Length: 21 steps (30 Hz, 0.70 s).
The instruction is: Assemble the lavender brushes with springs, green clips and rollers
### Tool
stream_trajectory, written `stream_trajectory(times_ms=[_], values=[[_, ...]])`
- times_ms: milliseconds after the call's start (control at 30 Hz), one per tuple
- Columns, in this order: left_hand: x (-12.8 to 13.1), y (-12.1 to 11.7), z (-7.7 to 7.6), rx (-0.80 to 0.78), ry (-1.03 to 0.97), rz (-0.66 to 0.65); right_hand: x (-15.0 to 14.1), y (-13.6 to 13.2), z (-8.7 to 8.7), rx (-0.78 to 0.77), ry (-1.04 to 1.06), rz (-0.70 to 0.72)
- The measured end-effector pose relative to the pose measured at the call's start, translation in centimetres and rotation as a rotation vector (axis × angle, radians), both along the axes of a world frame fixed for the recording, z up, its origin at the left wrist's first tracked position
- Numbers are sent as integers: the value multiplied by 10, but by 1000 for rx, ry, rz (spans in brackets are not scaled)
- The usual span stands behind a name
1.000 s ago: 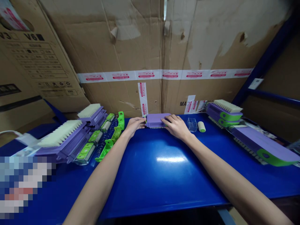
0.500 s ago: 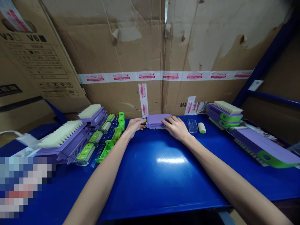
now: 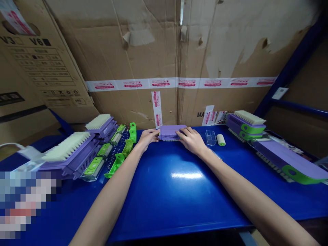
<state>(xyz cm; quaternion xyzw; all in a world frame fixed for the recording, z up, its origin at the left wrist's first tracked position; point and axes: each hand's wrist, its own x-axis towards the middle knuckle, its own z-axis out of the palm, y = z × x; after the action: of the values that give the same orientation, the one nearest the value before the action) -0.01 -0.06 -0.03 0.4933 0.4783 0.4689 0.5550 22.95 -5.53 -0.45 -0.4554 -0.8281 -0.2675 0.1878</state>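
Observation:
A purple brush body point(image 3: 169, 131) lies bristles down on the blue table, near the cardboard at the back. My left hand point(image 3: 148, 138) is closed at its left end, fingertips pressed on a small green piece there that is mostly hidden. Over the right end rests my right hand point(image 3: 191, 137), its fingers wrapped on the purple top. To the right of that hand sit a clear plastic box point(image 3: 210, 137) and a pale roller with a green end point(image 3: 220, 139).
At left are purple brush bodies with bristles up point(image 3: 68, 147), green-and-clear cases point(image 3: 94, 166), metal springs point(image 3: 112, 155) and green brackets point(image 3: 124, 150). Purple brushes with green ends point(image 3: 289, 157) lie at right. Cardboard point(image 3: 133, 102) stands behind the blue table point(image 3: 164, 201).
Both hands stay on the purple brush body, which has shifted very slightly left. Nothing else has visibly moved.

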Motion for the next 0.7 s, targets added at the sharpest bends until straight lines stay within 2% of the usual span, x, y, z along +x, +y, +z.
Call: stream_trajectory(times_ms=[233,367,533,700], values=[[-3,3,-6,27,-50,-51,0,0,-1,6,21,9],[-1,1,-4,25,-42,-11,-1,0,-1,6,35,10],[1,-2,0,-1,-20,-53,-2,-2,1,3,25,-12],[3,-4,3,-11,-1,-37,-1,-2,1,1,20,-17]])
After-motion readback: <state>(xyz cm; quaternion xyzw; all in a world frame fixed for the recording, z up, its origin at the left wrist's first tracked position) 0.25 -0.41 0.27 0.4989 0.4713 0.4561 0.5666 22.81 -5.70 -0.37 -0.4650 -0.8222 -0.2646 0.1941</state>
